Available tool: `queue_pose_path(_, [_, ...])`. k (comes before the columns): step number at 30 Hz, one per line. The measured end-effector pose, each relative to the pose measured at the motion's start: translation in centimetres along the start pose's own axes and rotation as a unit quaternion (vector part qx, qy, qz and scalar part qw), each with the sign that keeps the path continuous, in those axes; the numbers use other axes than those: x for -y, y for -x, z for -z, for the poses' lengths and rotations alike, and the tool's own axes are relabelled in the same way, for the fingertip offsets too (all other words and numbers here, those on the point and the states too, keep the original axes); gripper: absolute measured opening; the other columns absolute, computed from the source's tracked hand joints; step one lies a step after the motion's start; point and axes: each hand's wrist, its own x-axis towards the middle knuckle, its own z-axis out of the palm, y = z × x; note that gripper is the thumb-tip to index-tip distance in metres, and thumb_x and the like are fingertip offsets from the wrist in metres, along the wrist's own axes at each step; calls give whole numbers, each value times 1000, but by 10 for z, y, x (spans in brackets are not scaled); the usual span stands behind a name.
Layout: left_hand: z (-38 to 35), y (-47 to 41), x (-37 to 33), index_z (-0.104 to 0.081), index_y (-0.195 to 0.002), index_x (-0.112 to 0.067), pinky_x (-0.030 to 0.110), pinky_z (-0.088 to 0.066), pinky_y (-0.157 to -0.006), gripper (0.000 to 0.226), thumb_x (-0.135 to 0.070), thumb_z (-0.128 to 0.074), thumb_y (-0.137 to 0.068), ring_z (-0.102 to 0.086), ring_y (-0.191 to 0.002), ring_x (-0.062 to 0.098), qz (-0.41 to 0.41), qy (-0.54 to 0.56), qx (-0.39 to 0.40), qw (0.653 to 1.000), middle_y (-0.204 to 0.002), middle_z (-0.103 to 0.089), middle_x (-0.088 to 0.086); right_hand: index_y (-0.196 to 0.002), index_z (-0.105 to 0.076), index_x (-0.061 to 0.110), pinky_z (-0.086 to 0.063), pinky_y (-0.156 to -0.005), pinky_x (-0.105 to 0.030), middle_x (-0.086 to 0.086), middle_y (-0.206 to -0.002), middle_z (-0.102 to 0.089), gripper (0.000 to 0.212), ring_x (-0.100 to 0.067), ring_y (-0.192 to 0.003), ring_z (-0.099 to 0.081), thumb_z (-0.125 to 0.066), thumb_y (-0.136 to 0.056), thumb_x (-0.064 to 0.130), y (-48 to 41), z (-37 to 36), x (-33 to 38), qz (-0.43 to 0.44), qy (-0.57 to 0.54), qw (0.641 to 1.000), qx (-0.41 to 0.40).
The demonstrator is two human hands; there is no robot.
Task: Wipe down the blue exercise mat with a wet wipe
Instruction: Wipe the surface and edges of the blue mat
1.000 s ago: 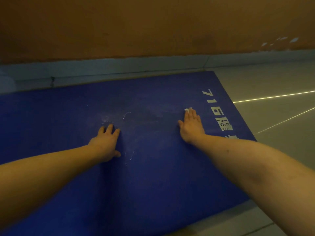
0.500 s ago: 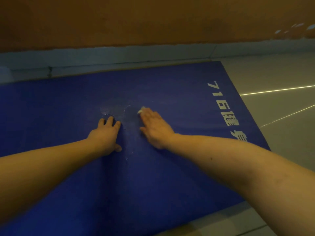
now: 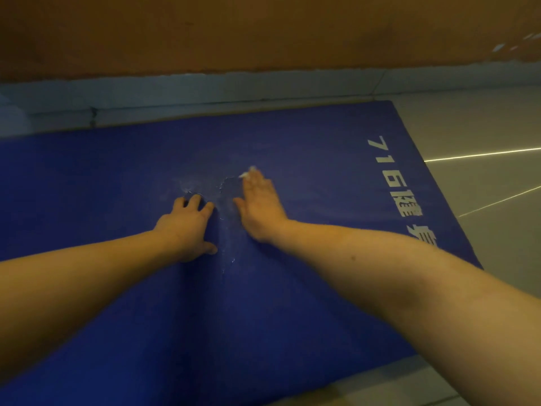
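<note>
The blue exercise mat [image 3: 292, 317] lies flat on a pale tiled floor [image 3: 483, 127], its far edge running along a grey baseboard [image 3: 205, 89] under an orange-brown wall [image 3: 263, 30]. White print [image 3: 392, 183] reading "716" and some characters runs along the mat's right edge.

The right hand [image 3: 260, 206] lies palm down near the middle of the mat, fingers straight and together, pressing the wet wipe [image 3: 248, 171] flat. Only a small white bit of the wipe shows past the fingertips, toward the far edge.

The left hand [image 3: 190, 227] rests palm down just beside it, fingers slightly bent, thumb spread, holding nothing. Pale scuff marks [image 3: 205, 183] show on the mat between and just beyond the two hands.
</note>
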Motion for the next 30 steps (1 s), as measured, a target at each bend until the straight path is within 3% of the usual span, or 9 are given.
queue_pose_path(3, [8,-7,-4,-31,-151,-24,49,-50,-97,87,-63,-68,-83,-27,-141,33,28,18,-17,999,-155,-26,2,-161,-1,6,2,-127,-40,-10,-169,8,68,-22,-156,10,-25,-109,43,4,-8,3,91,48,994,48])
queue_pose_path(5, [14,-14,-5,-39,-145,-18,50,-52,-94,80,-61,-68,-84,-33,-136,33,51,20,-38,998,-149,-33,5,-161,-1,9,2,-127,-39,-9,-169,6,67,-21,-156,8,-27,-109,41,-3,3,-20,93,69,993,35])
queue_pose_path(9, [17,-28,3,-36,-146,-16,55,-50,-96,100,-69,-76,-71,-20,-142,34,81,33,-62,994,-153,-24,6,-161,-5,9,1,-126,-41,-12,-169,0,68,-26,-156,1,-34,-107,39,-23,43,-98,-65,70,995,-42])
queue_pose_path(14, [18,-42,19,-2,-158,-31,73,-23,-111,140,-81,-78,-52,11,-152,38,120,86,-6,989,-166,11,-1,-159,5,2,1,-126,-44,-16,-168,11,72,-28,-155,10,-24,-108,44,-39,62,-123,-257,39,963,-72])
queue_pose_path(16, [18,-46,22,5,-158,-34,74,-23,-111,147,-81,-80,-48,13,-152,38,124,110,10,986,-166,14,-3,-159,0,-1,1,-126,-44,-19,-168,7,73,-30,-156,8,-27,-108,43,-49,46,-86,-238,30,967,-82])
queue_pose_path(20, [17,-52,23,8,-158,-35,72,-26,-111,151,-81,-81,-44,14,-151,38,124,111,18,986,-165,17,-3,-160,-15,4,0,-125,-41,-16,-168,-4,69,-28,-156,-1,-40,-106,39,-47,-1,1,-19,-14,998,-57])
queue_pose_path(23, [14,-54,23,10,-157,-35,70,-27,-112,153,-83,-79,-43,16,-151,36,130,108,18,985,-165,20,-4,-161,-7,5,2,-127,-40,-12,-169,2,68,-23,-156,6,-31,-108,41,-43,-15,22,92,39,995,3])
queue_pose_path(26, [14,-53,24,10,-157,-35,72,-29,-110,151,-83,-79,-45,15,-152,36,124,109,16,986,-165,19,-4,-161,-11,9,0,-127,-39,-10,-169,-6,66,-23,-156,-2,-36,-107,38,-64,5,-17,84,28,995,-36])
queue_pose_path(30, [10,-54,25,10,-158,-34,72,-29,-109,147,-83,-77,-49,14,-152,36,120,105,3,987,-165,20,-3,-159,-14,3,-5,-125,-43,-15,-167,-14,66,-31,-155,-9,-36,-107,36,-94,52,-104,-81,68,988,-112])
